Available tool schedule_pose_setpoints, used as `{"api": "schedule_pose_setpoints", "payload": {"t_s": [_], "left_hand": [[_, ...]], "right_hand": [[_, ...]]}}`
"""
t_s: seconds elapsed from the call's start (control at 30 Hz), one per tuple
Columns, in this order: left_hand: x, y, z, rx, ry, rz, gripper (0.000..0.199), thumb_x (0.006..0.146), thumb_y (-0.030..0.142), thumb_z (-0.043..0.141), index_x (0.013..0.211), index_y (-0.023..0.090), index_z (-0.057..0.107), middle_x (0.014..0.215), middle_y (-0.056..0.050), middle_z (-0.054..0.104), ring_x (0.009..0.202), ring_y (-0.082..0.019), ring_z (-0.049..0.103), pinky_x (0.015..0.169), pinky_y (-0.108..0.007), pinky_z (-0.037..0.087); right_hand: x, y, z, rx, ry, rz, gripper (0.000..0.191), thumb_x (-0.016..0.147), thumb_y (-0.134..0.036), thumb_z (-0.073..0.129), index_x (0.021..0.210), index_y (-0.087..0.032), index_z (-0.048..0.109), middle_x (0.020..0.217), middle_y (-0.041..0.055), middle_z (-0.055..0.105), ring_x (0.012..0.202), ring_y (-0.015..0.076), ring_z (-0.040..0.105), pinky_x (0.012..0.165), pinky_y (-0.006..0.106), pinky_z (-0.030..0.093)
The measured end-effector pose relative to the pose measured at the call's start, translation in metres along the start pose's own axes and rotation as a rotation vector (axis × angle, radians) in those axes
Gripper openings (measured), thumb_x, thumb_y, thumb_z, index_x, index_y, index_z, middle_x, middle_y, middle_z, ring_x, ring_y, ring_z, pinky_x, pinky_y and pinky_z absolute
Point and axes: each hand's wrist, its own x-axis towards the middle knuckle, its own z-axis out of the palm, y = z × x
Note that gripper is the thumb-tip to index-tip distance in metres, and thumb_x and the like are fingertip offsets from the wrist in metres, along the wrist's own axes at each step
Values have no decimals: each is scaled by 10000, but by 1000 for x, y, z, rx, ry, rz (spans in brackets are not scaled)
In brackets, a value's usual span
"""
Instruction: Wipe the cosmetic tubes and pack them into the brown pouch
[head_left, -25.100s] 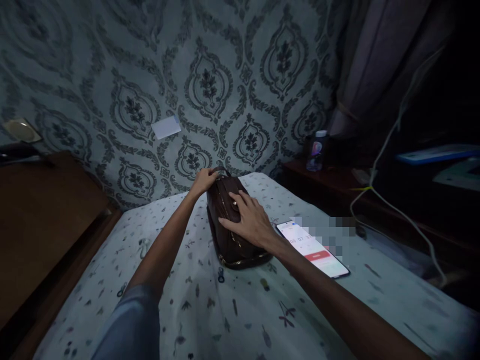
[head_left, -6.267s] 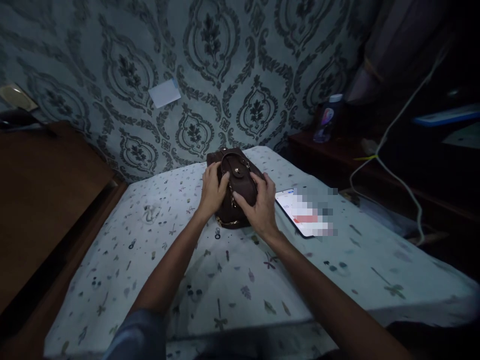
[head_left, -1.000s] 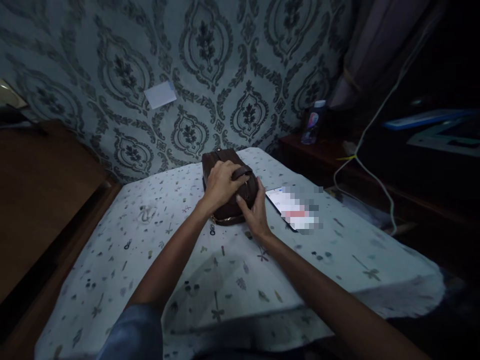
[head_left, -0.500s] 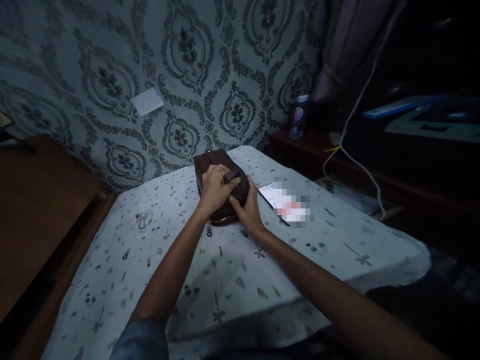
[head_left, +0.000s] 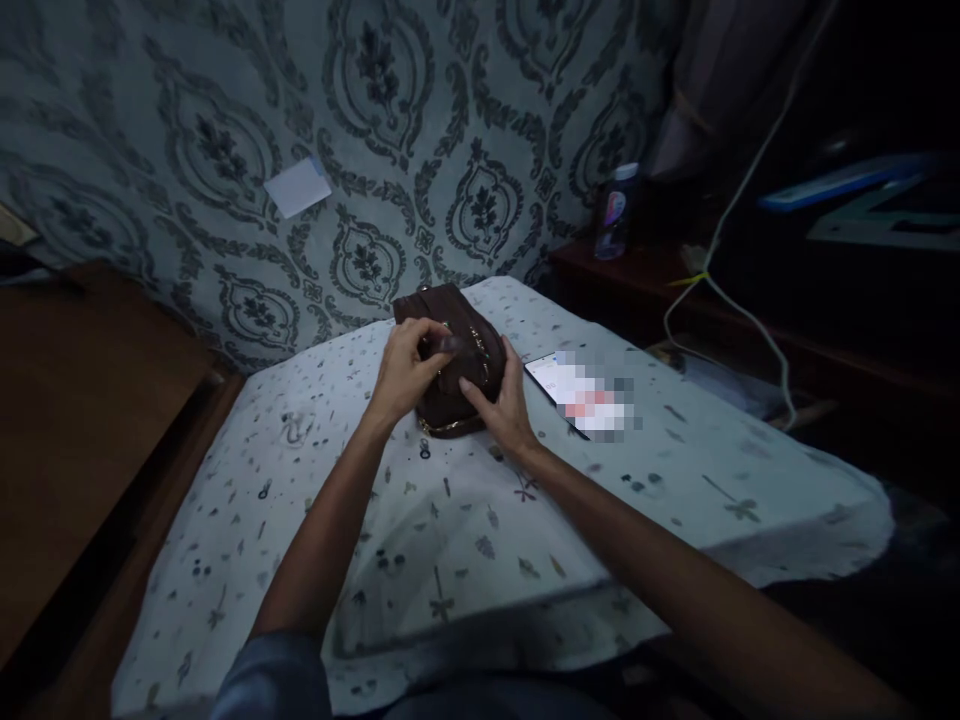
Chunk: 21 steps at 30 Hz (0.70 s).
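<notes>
A dark brown bag (head_left: 448, 305) with gold-coloured zips lies on the patterned white cloth. My left hand (head_left: 405, 372) is closed over its left side, thumb and fingertips pinching a short dark strap (head_left: 448, 346). How that strap joins the bag is hard to see. Against the bag's near right side rests my right hand (head_left: 511, 402), its thumb on top and fingers round the edge, gripping it. A phone (head_left: 555, 392) with a lit, partly blurred screen lies to the right of this hand.
The white cloth (head_left: 360, 590) covers a raised flat surface. A bottle (head_left: 611, 215) stands on a dark red ledge at the back right, near a hanging white cable (head_left: 739, 195). Behind is a patterned wall with a white card (head_left: 298, 187); brown wooden furniture (head_left: 90, 400) is at left.
My left hand has drawn the strap leftward, baring more of the bag's top and a gold zip line. My right hand keeps its hold. The whole view has shifted slightly.
</notes>
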Motion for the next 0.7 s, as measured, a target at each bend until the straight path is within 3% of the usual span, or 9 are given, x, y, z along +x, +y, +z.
{"api": "schedule_pose_setpoints", "payload": {"t_s": [0.07, 0.2, 0.43, 0.7], "left_hand": [[-6, -6, -8, -12, 16, -46, 10, 819, 190, 646, 821, 187, 656, 842, -10, 642, 833, -169, 567, 769, -290, 431], [-20, -6, -14, -19, -9, -136, 98, 855, 236, 615, 770, 186, 617, 747, 14, 606, 709, -136, 545, 668, -258, 404], [-27, -2, -6, 38, 39, -151, 77, 835, 186, 622, 758, 193, 625, 760, 1, 596, 729, -149, 538, 681, -272, 414], [-34, -9, 9, -339, 127, -313, 77, 787, 214, 672, 723, 174, 662, 670, 27, 573, 623, -109, 482, 604, -243, 389]], "right_hand": [[0, 1, 0, -10, -1, 19, 998, 788, -656, 657, 1538, -170, 214, 1547, 199, 337, 1456, 330, 313, 1197, 560, 263], [1, 3, 1, -51, 3, 17, 1045, 735, -630, 723, 1540, -197, 217, 1539, 191, 350, 1444, 356, 332, 1184, 583, 271], [1, 7, 2, -67, -9, -11, 1021, 764, -633, 694, 1545, -208, 192, 1551, 186, 327, 1453, 355, 316, 1185, 589, 266], [0, 7, 2, -75, -35, -36, 980, 816, -653, 622, 1545, -187, 161, 1561, 196, 304, 1454, 338, 309, 1184, 579, 278]]}}
